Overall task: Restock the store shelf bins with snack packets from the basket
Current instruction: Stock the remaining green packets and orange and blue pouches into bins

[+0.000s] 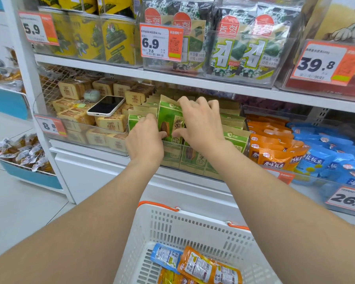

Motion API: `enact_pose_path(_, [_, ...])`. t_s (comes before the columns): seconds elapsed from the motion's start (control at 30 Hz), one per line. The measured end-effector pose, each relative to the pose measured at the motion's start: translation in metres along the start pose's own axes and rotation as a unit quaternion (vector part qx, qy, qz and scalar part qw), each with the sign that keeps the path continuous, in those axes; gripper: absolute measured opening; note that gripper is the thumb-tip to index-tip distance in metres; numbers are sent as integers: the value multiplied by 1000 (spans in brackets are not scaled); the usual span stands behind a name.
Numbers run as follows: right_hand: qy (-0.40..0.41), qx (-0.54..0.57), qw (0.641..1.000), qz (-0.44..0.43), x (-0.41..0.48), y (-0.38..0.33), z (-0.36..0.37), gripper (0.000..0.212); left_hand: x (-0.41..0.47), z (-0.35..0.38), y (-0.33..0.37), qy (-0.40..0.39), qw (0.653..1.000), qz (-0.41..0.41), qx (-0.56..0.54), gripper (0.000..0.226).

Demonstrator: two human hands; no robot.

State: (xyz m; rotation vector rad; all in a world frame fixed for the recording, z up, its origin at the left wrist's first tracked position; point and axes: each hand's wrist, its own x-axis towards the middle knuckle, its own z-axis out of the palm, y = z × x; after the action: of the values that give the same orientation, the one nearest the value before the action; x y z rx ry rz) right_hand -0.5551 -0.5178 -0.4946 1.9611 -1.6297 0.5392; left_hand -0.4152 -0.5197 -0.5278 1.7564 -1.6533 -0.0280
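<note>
A green and brown sunflower-seed packet (169, 119) stands upright at the front of a clear shelf bin (173, 158) filled with several matching packets. My left hand (145, 138) pinches its lower left edge. My right hand (199, 121) grips its right side, fingers curled over the top. Below, the white basket (184, 228) with orange handles holds a blue packet (166, 257) and orange packets (201, 265).
A phone (106, 105) lies on beige cake packs (109, 121) in the bin to the left. Orange packets (275, 146) and blue packets (332, 156) fill bins to the right. Seaweed packs (240, 50) sit on the shelf above. Price tags hang along the shelf fronts.
</note>
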Motion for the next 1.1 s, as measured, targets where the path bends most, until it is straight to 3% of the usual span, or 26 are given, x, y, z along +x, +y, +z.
enact_pose_path(0.1, [28, -18, 999, -17, 3, -4, 4, 69, 1, 0, 3, 16, 1000, -4, 16, 27])
enact_pose_path(0.23, [-35, 36, 999, -18, 9, 1, 0, 56, 1, 1, 4, 6, 999, 1, 37, 33])
enact_pose_path(0.4, [-68, 22, 997, -18, 8, 4, -4, 35, 4, -1, -5, -2, 998, -21, -62, 53])
enact_pose_path(0.57, [-99, 5, 995, -16, 10, 1, -7, 23, -2, -1, -11, -7, 998, 25, -60, 37])
enact_pose_path(0.7, [-144, -9, 989, -34, 11, -5, -8, 20, -3, 0, -14, -15, 998, 33, -56, 37])
enact_pose_path(0.87, [-175, -51, 982, -46, 12, -8, -9, 25, -6, -3, -13, -12, 998, 33, -53, 63])
enact_pose_path(0.93, [-154, -50, 987, -23, 8, -8, -6, 26, -9, -1, -11, 9, 996, 68, -63, 63])
enact_pose_path(1.1, [8, -2, 1000, 14, -7, -7, -7, 33, -15, 8, 4, 79, 979, 189, 6, 81])
